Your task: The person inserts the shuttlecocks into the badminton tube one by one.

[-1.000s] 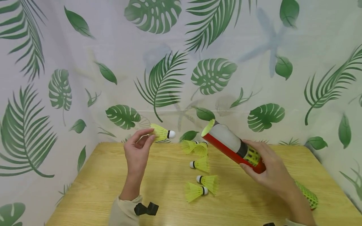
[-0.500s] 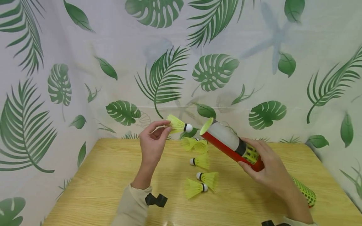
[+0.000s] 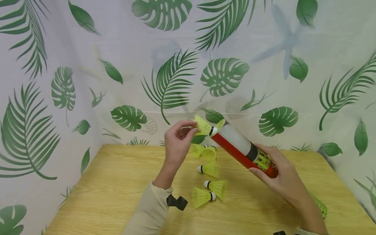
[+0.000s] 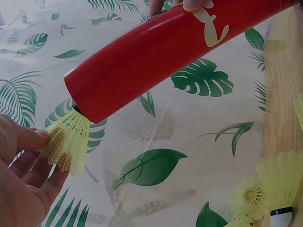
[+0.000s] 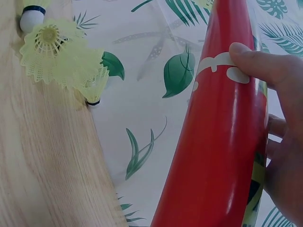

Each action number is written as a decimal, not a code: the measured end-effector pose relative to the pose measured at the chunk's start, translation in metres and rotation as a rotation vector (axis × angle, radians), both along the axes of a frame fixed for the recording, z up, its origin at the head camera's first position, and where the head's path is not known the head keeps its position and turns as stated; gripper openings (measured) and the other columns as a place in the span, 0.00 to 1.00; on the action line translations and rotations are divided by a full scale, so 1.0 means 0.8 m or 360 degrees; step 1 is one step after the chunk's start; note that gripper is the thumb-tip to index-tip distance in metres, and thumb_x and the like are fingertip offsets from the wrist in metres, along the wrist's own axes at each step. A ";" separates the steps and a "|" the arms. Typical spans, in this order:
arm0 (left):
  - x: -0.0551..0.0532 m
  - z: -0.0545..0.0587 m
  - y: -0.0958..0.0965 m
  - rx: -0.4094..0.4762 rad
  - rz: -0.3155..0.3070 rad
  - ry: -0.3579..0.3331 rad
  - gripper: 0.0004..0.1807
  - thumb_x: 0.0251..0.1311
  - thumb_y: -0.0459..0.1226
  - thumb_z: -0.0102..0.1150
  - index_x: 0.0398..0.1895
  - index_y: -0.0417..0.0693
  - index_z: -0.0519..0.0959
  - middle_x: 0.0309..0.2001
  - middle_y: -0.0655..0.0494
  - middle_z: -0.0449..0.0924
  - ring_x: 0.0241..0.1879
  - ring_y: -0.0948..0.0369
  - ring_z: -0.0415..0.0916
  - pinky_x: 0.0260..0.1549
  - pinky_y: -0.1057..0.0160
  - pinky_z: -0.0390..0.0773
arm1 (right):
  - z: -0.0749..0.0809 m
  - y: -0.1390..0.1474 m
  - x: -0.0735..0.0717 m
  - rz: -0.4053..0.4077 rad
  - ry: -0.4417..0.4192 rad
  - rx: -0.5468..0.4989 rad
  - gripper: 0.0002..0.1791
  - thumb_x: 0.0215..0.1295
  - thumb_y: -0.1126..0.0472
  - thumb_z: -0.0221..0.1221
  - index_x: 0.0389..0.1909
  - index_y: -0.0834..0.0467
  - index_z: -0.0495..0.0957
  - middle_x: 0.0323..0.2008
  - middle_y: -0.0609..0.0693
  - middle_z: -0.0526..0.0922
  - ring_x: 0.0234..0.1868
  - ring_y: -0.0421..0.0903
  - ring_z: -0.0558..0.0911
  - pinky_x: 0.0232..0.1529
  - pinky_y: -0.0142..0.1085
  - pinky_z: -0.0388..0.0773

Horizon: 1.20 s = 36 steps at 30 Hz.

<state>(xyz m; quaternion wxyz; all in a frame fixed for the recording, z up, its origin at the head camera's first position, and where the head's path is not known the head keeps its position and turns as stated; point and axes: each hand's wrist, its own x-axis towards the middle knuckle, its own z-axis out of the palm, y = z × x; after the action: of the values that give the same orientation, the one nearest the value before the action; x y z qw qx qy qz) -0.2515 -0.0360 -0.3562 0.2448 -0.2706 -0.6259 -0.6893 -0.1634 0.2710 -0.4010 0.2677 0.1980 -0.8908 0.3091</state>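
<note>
Between thumb and fingers, my left hand [image 3: 177, 140] pinches a yellow shuttlecock [image 3: 202, 126] by its skirt. The white cork end is at the open mouth of a red shuttlecock tube [image 3: 239, 147]; in the left wrist view the cork is hidden by the tube's rim, with the skirt [image 4: 71, 137] outside. My right hand [image 3: 283, 176] grips the tube near its lower end, tilted with its mouth up to the left. In the right wrist view, the thumb [image 5: 244, 54] lies along the red side [image 5: 213, 142] of the tube.
Several yellow shuttlecocks [image 3: 209, 169] lie on the wooden table [image 3: 117, 189] below the hands. A green netted cylinder [image 3: 319, 205] rests on the right, partly behind the right forearm. A leaf-patterned cloth [image 3: 176, 39] hangs behind the table.
My left hand has moved right with the shuttlecock, bringing its cork from well left of the tube to the mouth. The right hand and tube have hardly moved.
</note>
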 end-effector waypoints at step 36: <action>0.005 -0.010 0.039 -0.0270 -0.0228 0.0045 0.06 0.71 0.28 0.60 0.46 0.37 0.85 0.43 0.44 0.86 0.41 0.51 0.84 0.41 0.62 0.84 | -0.005 0.000 -0.001 -0.0019 -0.0074 0.0023 0.44 0.56 0.59 0.77 0.73 0.43 0.70 0.59 0.43 0.78 0.48 0.37 0.73 0.40 0.29 0.75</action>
<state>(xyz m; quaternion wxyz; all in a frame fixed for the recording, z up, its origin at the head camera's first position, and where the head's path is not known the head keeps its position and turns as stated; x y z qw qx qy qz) -0.2474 -0.0048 -0.3642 0.1799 -0.3442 -0.6575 -0.6457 -0.1646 0.2713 -0.4053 0.2474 0.1874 -0.9002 0.3055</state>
